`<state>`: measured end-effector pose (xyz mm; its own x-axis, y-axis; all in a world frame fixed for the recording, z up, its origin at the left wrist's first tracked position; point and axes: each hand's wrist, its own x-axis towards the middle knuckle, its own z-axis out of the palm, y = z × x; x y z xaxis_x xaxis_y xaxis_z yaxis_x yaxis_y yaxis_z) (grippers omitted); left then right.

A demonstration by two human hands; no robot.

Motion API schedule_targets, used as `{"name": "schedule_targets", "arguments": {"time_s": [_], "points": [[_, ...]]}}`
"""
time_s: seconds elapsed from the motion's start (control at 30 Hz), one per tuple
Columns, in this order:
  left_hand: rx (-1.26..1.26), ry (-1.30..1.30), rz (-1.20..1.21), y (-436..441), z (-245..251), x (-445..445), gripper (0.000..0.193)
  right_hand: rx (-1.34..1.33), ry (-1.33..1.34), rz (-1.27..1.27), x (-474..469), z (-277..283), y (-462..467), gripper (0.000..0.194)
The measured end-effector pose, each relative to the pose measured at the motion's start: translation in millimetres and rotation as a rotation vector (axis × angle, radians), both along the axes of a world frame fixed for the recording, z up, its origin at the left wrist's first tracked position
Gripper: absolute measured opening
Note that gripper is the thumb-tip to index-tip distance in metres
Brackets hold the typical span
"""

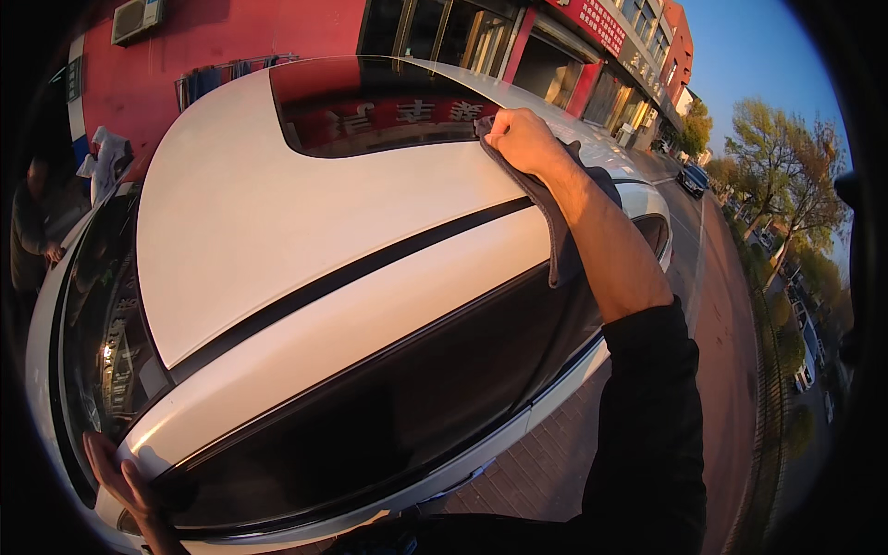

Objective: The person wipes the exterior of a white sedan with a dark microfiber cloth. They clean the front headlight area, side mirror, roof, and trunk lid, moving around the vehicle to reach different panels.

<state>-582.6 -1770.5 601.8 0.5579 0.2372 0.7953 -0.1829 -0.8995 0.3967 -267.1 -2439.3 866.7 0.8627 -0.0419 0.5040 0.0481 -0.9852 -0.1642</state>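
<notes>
Before me stands a white car, its roof (229, 208) filling most of the view. My right hand (524, 142) grips a dark grey cloth (555, 236) at the corner of the glass sunroof (374, 111). The cloth hangs from the fist across the black roof strip (361, 274) and down over the side window (388, 395). At lower left my left hand (118, 479) rests with fingers apart against the base of the windshield pillar (201, 409), beside the windshield (104, 326). It holds nothing.
Another person (31, 229) stands at the far left with a hand at the car's front. Behind the car runs a red wall (243, 35) with an air-conditioner unit (137, 21). A dark car (692, 180) is on the road (725, 374) to the right, and brick paving (534, 458) lies below.
</notes>
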Motion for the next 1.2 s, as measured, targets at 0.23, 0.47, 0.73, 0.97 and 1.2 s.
{"name": "schedule_targets", "arguments": {"time_s": [0.23,0.47,0.73,0.97,1.2], "points": [[0.003,-0.020,0.003,-9,8,-1,0.083,0.009,-0.048,0.006,-9,-4,-1,0.022],[0.027,0.018,0.001,-40,44,5,0.074,-0.062,-0.044,0.182,-42,-14,74,0.016],[0.304,0.033,-0.126,-196,117,61,0.065,-0.022,-0.026,0.847,-117,-38,230,0.018],[0.250,-0.063,-0.091,-215,128,69,0.066,0.086,0.069,0.471,-103,-4,130,0.017],[0.254,-0.147,-0.132,-209,123,72,0.071,0.071,0.168,0.665,-109,-17,193,0.019]]}}
